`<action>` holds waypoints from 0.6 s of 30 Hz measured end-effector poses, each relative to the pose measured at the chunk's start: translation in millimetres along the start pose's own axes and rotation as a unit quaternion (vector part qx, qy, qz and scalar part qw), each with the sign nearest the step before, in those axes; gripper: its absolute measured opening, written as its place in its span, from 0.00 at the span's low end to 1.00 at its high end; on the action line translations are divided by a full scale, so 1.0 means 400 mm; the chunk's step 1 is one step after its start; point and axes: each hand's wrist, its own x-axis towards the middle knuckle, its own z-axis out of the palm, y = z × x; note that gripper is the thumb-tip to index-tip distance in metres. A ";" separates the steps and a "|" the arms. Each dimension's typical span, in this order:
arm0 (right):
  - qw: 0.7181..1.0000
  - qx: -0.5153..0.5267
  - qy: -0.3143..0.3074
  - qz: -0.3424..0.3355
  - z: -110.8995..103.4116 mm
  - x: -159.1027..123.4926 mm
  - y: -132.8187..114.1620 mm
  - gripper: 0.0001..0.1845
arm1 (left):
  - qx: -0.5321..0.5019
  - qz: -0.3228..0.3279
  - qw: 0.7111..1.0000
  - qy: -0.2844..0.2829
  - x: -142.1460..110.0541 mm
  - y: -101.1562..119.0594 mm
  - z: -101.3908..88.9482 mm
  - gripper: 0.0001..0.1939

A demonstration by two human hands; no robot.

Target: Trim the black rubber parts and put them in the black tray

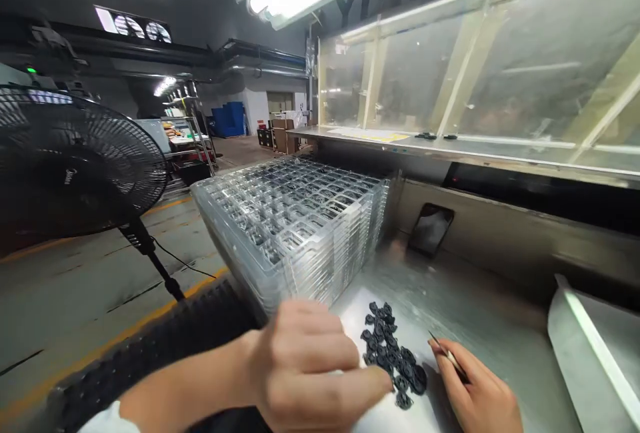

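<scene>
My left hand (pixel 310 373) is curled with its fingers pressed together, fingertips touching the left edge of a pile of small black parts (pixel 393 353) on a white sheet (pixel 355 316) on the metal bench. What the fingers pinch, if anything, is hidden. My right hand (pixel 477 393) grips thin tweezers (pixel 447 353), whose tip points toward the right side of the pile. A tall stack of clear plastic trays (pixel 295 219) holding dark parts stands just behind my left hand.
A phone (pixel 430 229) leans against the bench's back wall. A white tray edge (pixel 595 346) sits at the right. A black standing fan (pixel 75 159) is at the left over the factory floor. A metal shelf (pixel 450 146) and clear panels rise behind the bench.
</scene>
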 end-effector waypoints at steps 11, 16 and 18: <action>0.988 0.088 0.105 0.078 -0.036 0.007 -0.089 0.20 | -0.033 -0.268 0.914 -0.304 -0.082 0.061 0.297 0.15; 0.985 0.120 0.095 0.078 -0.030 -0.004 -0.079 0.18 | -0.023 -0.274 0.892 -0.359 -0.079 0.037 0.350 0.15; 0.984 0.133 0.095 0.077 -0.028 -0.003 -0.076 0.16 | -0.049 -0.254 0.884 -0.390 -0.060 0.036 0.369 0.13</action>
